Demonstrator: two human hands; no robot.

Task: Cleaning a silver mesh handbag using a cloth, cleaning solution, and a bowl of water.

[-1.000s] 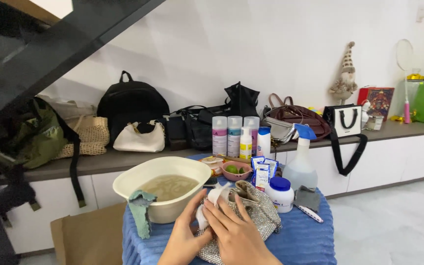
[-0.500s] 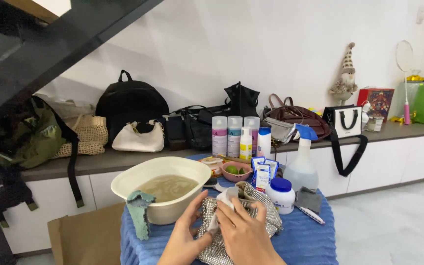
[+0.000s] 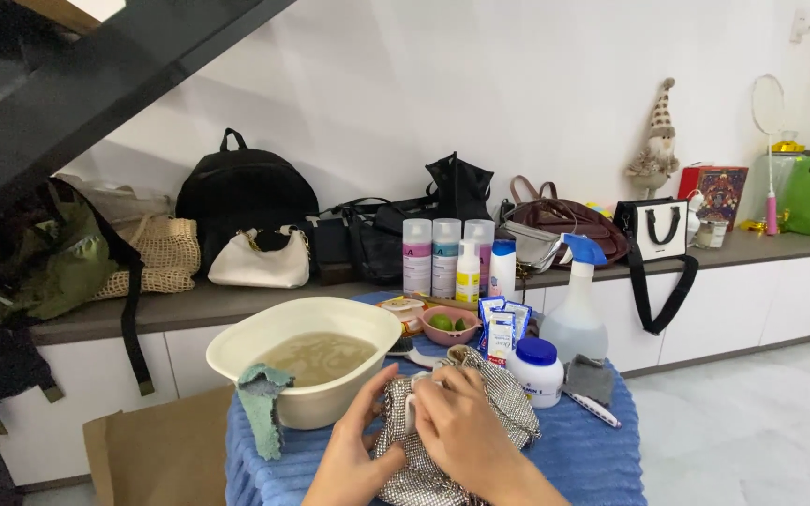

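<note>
A silver sparkly mesh bag (image 3: 503,412) lies on the small table covered with a blue ribbed cloth (image 3: 592,459). My left hand (image 3: 353,450) grips the bag's left edge. My right hand (image 3: 461,426) presses down on top of the bag, covering a white cloth (image 3: 412,405) of which only a small piece shows between my hands. A cream basin (image 3: 302,361) of cloudy water stands just left of the bag, with a green rag (image 3: 260,403) hung over its rim.
Behind the bag stand a white jar with a blue lid (image 3: 536,370), a spray bottle (image 3: 574,309), several cleaner bottles (image 3: 447,258), sachets (image 3: 502,323) and a pink bowl of limes (image 3: 449,325). Several bags line the grey shelf (image 3: 236,305). A cardboard piece (image 3: 157,454) leans at left.
My right hand has slid forward over the white cloth and pushed it down onto the bag, so most of the cloth is hidden now. The left hand stays on the bag's edge.
</note>
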